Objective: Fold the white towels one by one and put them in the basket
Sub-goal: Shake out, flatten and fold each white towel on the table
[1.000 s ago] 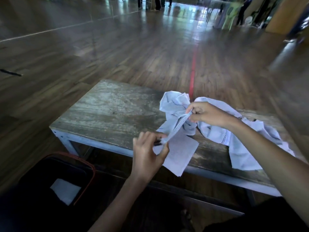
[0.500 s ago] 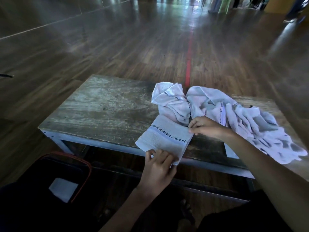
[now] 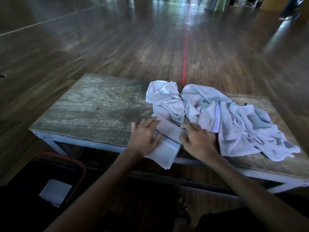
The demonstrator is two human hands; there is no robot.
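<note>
Standing on the floor at the lower left, a black basket [image 3: 50, 166] with an orange rim holds one folded white towel [image 3: 55, 192] lying flat inside it. Just beyond the basket is the counter [image 3: 92, 111], a worn wooden top on a pale metal frame, its left half bare wood.

Near the front edge of the counter, around its middle, the left hand [image 3: 144, 138] lies palm down on the left side of a partly folded white towel [image 3: 168, 144]. Its fingers [image 3: 147, 122] are straight and spread, pressing the cloth flat and gripping nothing. This towel shows a dark checked stripe running across it, and its near corner hangs over the front edge of the counter.

The right hand [image 3: 197, 141] rests at the right edge of the same towel. Its fingers [image 3: 187, 127] are spread and only lightly bent, touching the cloth and the counter beside it without curling round anything; motion blur softens their outline.

Behind and to the right of both hands lies a heap of crumpled white towels [image 3: 234, 123], touching the far end of the folded one and spreading towards the right end of the counter. Several of them show the same checked stripe.

Beyond the counter a red line [image 3: 184, 64] runs away across the dark wooden floor [image 3: 117, 47].
</note>
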